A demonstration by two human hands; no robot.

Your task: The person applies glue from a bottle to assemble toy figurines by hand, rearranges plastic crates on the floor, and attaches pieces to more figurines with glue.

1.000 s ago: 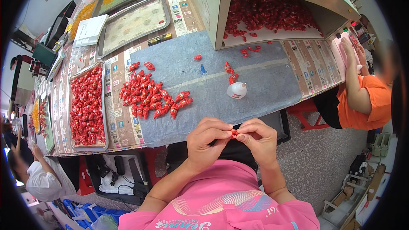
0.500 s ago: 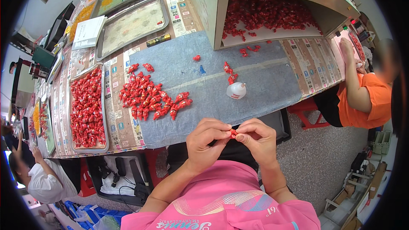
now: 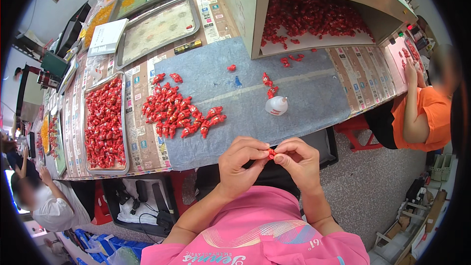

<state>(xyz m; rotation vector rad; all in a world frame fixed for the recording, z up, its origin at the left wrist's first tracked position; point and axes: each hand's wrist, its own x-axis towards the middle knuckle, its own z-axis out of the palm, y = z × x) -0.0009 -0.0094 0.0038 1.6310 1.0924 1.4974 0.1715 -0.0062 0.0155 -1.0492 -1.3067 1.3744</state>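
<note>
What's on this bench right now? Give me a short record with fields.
left hand: pinches a small red piece
right hand: pinches the same piece
mat: grey, with a loose pile of red pieces
bottle: small, white, on the mat
tray: full of red pieces, left of the mat
box: open-fronted, red pieces inside

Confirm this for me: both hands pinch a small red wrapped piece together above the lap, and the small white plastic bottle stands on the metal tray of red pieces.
Not quite. In the head view the small white plastic bottle lies on the grey mat, not on the metal tray. The left hand and right hand do pinch the small red wrapped piece.
</note>
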